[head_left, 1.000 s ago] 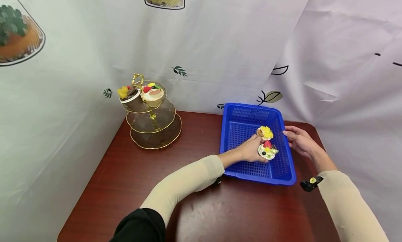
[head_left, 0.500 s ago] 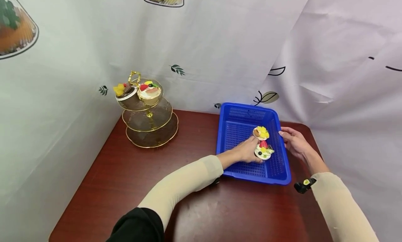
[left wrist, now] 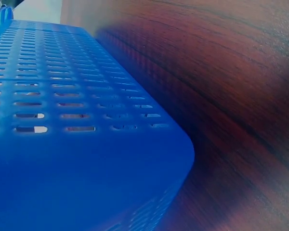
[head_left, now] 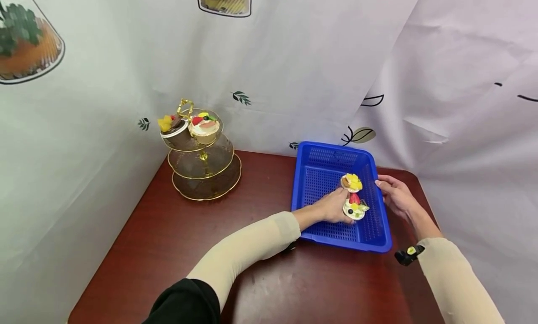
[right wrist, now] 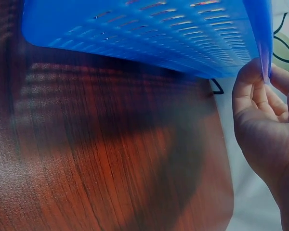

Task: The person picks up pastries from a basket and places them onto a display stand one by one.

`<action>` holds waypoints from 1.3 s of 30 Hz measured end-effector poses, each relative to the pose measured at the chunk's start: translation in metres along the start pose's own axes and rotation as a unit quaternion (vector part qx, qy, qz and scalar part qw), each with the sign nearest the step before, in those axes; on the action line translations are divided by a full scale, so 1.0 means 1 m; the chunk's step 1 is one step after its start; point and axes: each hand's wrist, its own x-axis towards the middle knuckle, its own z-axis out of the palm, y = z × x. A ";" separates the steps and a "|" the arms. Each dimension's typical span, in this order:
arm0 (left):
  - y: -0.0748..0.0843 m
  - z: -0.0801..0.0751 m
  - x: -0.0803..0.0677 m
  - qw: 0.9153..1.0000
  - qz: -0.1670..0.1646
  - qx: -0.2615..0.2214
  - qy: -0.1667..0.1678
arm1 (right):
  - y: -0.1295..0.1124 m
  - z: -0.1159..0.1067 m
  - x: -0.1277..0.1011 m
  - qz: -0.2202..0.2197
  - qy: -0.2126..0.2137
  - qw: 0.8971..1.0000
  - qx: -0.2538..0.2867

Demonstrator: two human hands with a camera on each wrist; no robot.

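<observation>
My left hand (head_left: 335, 206) reaches into a blue plastic basket (head_left: 297, 174) and grips a cream-topped cupcake (head_left: 355, 209) with a strawberry and other fruit on it. Its fingers lie on the far side of the cupcake, partly hidden, with the thumb on the near side. Just beyond it in the basket is a second cupcake (head_left: 351, 182) topped with yellow fruit. On the basket's right side, my right hand (head_left: 397, 196) pinches the rim between thumb and fingers, as the right wrist view also shows. The left wrist view holds only the basket's slotted outer wall (left wrist: 82, 168) and the tabletop.
A three-tier stand (head_left: 207, 177) with gold rims is at the back left of the brown table (head_left: 269, 286). On its top tier sit a chocolate cupcake (head_left: 173, 128) and a cream cupcake (head_left: 204, 128). A white printed cloth (head_left: 286, 58) hangs behind the table.
The view shifts slightly as the head moves. Both hands, the basket and the cupcakes keep nearly the same places.
</observation>
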 end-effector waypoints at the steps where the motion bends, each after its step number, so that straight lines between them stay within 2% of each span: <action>1: 0.000 0.000 0.000 1.000 -0.001 0.000 0.001 | 0.000 0.001 0.000 -0.001 0.004 1.000 -0.003; 9: 0.002 0.000 0.001 1.000 -0.002 -0.004 0.002 | -0.001 0.003 -0.003 -0.007 0.017 1.000 -0.004; 16: 0.005 0.002 0.000 1.000 0.001 -0.007 0.000 | 0.003 0.000 -0.003 -0.011 0.026 0.999 -0.025; 29: 0.007 0.005 0.000 1.000 -0.016 0.004 -0.009 | 0.004 0.004 -0.005 -0.007 0.046 0.998 -0.031; 39: 0.006 0.001 0.000 1.000 0.005 0.010 -0.008 | 0.004 0.006 -0.005 -0.011 0.054 0.997 -0.048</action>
